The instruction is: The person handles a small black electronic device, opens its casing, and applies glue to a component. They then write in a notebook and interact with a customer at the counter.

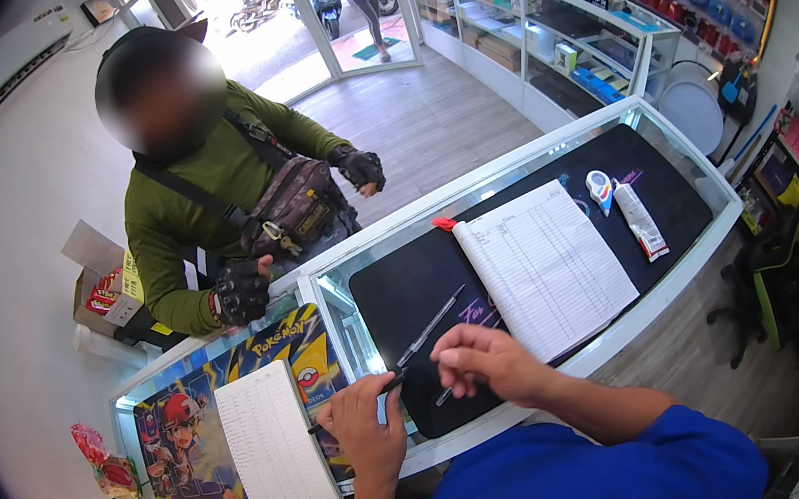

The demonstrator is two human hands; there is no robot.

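Observation:
My left hand (pixel 364 428) is closed around a slim black pen (pixel 395 382), its ends showing on both sides of the fingers, beside the right edge of an open ruled notebook (pixel 274 443). To its right, my right hand (pixel 490 364) hovers over the black mat (pixel 396 295) with fingers curled in; whether anything sits between them is hidden. A clear-barrelled pen (pixel 432 326) lies on the mat just beyond my hands. Part of another pen (pixel 444 397) shows under my right hand. A larger ruled notebook (pixel 554 270) with handwritten lines rests farther right.
On the mat's right side lie a correction tape (pixel 599 191) and a white tube (pixel 640 221). A colourful cartoon mat (pixel 187 439) covers the left of the glass counter (pixel 331 304). Across it stands a person in a green top (pixel 193 176), gloved hand at the counter's edge.

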